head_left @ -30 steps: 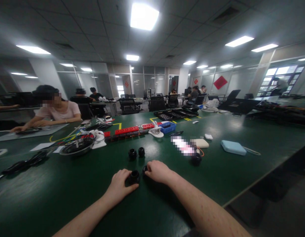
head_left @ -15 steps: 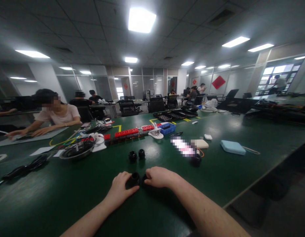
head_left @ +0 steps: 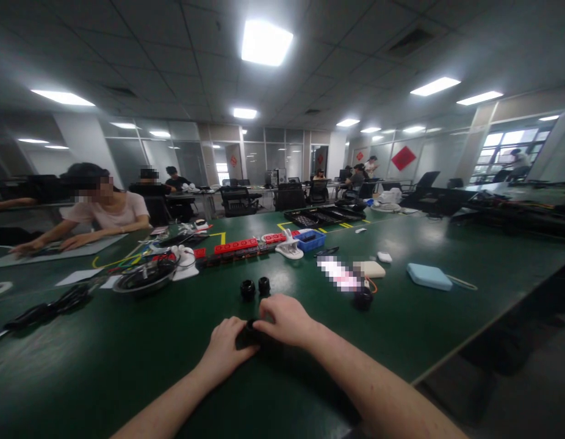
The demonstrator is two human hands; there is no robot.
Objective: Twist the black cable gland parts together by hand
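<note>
My left hand (head_left: 226, 349) is wrapped around a short black cylindrical part (head_left: 252, 325) on the green table, with only its upper rim showing between my hands. Over that rim is my right hand (head_left: 289, 320), thumb and fingers drawn together; whatever is in the pinch is hidden. A dark shape (head_left: 271, 349) sits under my right palm, too shadowed to make out. Just beyond my hands stand two similar black ribbed cylindrical parts, a left one (head_left: 248, 289) and a right one (head_left: 263, 286).
Across the table are red power strips (head_left: 235, 246), a white clamp (head_left: 289, 247), a blue bin (head_left: 310, 240) and a metal bowl (head_left: 145, 283) of cables. A phone (head_left: 340, 273), a beige case (head_left: 371, 269) and a light-blue case (head_left: 429, 276) lie rightward. A co-worker (head_left: 106, 210) sits at far left.
My right hand has moved up and left from the table beside the left hand's black part to that part's top. The left hand has stayed nearly in place.
</note>
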